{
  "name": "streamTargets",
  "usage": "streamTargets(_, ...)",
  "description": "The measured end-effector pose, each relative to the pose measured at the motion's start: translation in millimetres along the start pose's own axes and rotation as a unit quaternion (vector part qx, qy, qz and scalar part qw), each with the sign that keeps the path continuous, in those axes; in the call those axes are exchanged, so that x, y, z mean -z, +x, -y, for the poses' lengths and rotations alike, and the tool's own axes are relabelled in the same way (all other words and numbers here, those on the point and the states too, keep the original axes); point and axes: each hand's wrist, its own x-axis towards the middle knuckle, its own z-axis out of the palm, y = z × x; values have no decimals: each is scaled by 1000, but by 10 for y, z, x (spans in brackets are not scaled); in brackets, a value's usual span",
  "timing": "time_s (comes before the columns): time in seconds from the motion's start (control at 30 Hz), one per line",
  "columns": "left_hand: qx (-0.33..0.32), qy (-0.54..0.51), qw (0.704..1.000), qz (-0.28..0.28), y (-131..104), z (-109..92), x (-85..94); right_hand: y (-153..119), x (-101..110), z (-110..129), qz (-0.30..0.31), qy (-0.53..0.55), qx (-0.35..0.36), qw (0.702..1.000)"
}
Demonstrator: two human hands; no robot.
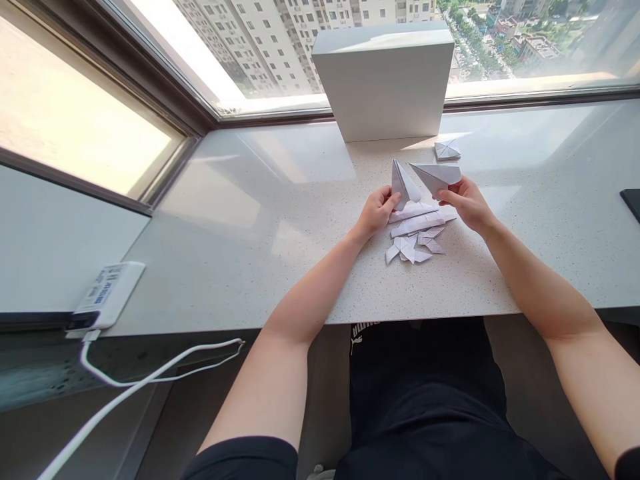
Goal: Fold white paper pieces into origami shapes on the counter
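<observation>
My left hand (378, 211) pinches a folded white paper airplane (404, 185), its pointed tip facing up. A second paper airplane (436, 177) is in my right hand (465, 203), held between thumb and fingers with its tip pointing left toward the first. Both are raised a little above the counter, close together but apart. Just below them lies a pile of folded paper pieces (418, 224), some long and narrow. Nearer to me in that pile are star-like folded papers (407, 249). Beyond my right hand rests a square folded paper (447, 149).
A white box (387, 90) stands upright against the window at the back of the speckled counter (240, 253). At the left edge sits a white plugged device (107, 297) with a white cable (125, 393) hanging down. A dark phone-like object (632, 202) lies far right.
</observation>
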Motion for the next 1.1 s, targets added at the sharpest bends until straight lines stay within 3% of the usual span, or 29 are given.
streamTargets(0.43,-47,56,997,30,-59,103,-41,-66,-108,-187,48,-8,16,999)
streamTargets(0.8,-37,68,997,15,-51,83,-29,-178,-288,-16,-30,-71,138,987)
streamTargets(1.1,-35,38,998,42,-62,-16,-46,-198,-322,-29,14,-124,80,989)
